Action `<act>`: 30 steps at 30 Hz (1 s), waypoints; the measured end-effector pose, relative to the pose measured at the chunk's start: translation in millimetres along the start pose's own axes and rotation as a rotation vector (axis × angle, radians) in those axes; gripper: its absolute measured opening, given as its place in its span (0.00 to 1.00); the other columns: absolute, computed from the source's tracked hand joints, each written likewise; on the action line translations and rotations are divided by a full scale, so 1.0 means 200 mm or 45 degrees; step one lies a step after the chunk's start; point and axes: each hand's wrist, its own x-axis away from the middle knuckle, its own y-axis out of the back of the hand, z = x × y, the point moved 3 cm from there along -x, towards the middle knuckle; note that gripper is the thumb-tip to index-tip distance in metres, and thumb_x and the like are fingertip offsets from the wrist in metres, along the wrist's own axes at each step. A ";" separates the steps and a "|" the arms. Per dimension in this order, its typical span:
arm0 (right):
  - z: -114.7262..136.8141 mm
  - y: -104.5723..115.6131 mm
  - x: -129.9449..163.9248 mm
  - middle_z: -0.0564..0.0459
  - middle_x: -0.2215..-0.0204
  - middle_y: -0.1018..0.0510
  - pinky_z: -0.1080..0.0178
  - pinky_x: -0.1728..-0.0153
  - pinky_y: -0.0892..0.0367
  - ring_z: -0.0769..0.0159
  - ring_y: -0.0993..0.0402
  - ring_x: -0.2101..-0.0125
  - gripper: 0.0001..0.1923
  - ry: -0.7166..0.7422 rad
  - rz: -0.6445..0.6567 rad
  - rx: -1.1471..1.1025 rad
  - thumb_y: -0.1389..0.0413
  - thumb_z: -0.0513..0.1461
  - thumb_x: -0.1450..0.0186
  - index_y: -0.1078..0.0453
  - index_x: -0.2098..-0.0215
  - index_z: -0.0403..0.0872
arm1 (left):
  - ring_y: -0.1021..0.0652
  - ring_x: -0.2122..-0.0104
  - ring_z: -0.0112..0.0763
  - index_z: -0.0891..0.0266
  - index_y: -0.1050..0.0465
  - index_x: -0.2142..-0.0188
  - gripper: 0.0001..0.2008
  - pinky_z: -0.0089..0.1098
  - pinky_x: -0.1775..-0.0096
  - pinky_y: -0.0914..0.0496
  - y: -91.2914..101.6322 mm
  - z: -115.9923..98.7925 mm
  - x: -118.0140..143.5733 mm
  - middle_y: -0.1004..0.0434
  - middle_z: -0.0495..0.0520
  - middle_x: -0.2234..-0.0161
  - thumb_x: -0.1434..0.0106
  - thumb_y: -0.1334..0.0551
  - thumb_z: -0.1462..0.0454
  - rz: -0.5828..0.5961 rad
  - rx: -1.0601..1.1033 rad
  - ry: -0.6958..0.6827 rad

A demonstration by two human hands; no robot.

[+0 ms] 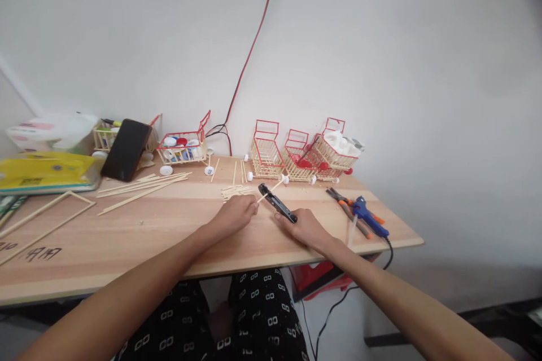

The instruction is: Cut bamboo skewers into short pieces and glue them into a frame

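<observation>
On the light wooden tabletop (139, 225), mid-front, we're at the cutting step: our right hand (305, 228) is closed around the handles of the black cutting pliers (277, 203), our left hand (235, 214) pinches a thin pale wooden stick with a small white cap wheel (273, 186) and feeds it into the cutter's head. Red-and-tan stick-built miniature carts (296, 149) sit behind, blue glue gun (367, 215) to the right. Next move likely needs the stick steady and a firm squeeze.

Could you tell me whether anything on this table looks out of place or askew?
Nothing looks damaged or spilled. The rightmost cart leans tilted against its neighbour, and loose sticks lie scattered across the table. The glue gun lies near the table's right edge.
</observation>
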 end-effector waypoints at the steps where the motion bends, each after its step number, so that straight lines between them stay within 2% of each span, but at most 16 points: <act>1: 0.01 0.00 0.00 0.53 0.87 0.36 0.66 0.80 0.49 0.68 0.40 0.83 0.28 0.010 -0.014 -0.021 0.53 0.58 0.39 0.42 0.86 0.47 | 0.28 0.70 0.35 0.61 0.34 0.74 0.13 0.32 0.65 0.39 0.00 0.00 0.00 0.27 0.55 0.73 0.37 0.52 0.64 -0.015 -0.012 -0.005; 7: 0.01 0.01 0.01 0.52 0.84 0.32 0.66 0.79 0.49 0.67 0.37 0.81 0.28 0.017 -0.023 -0.003 0.53 0.58 0.39 0.36 0.82 0.45 | 0.28 0.68 0.36 0.61 0.34 0.71 0.14 0.33 0.64 0.38 0.00 -0.02 0.02 0.27 0.55 0.71 0.34 0.54 0.62 -0.001 -0.158 0.054; 15: -0.05 -0.02 -0.01 0.51 0.85 0.32 0.66 0.80 0.49 0.68 0.37 0.82 0.31 -0.025 0.066 0.102 0.55 0.61 0.39 0.39 0.84 0.45 | 0.26 0.66 0.39 0.62 0.33 0.69 0.14 0.34 0.64 0.37 -0.04 -0.02 0.02 0.25 0.58 0.68 0.34 0.54 0.63 0.056 -0.293 0.088; 23: -0.03 -0.01 -0.03 0.49 0.86 0.33 0.65 0.81 0.50 0.68 0.40 0.84 0.32 -0.034 0.102 0.166 0.54 0.62 0.40 0.39 0.85 0.46 | 0.25 0.63 0.41 0.64 0.30 0.65 0.16 0.36 0.62 0.36 -0.06 0.01 0.02 0.23 0.61 0.63 0.33 0.55 0.62 0.099 -0.374 0.126; 27: -0.05 -0.01 -0.01 0.52 0.88 0.36 0.65 0.81 0.52 0.69 0.42 0.84 0.32 0.023 0.081 0.163 0.54 0.62 0.41 0.42 0.86 0.47 | 0.25 0.64 0.41 0.65 0.29 0.67 0.16 0.35 0.63 0.37 -0.05 -0.01 0.03 0.23 0.62 0.64 0.34 0.54 0.62 0.135 -0.361 0.126; 30: -0.09 -0.01 0.00 0.54 0.88 0.36 0.66 0.81 0.53 0.70 0.41 0.84 0.32 0.078 0.049 0.099 0.52 0.62 0.41 0.41 0.87 0.46 | 0.27 0.68 0.37 0.64 0.30 0.72 0.15 0.32 0.67 0.39 -0.01 0.01 0.02 0.24 0.58 0.70 0.35 0.52 0.63 0.129 -0.286 0.068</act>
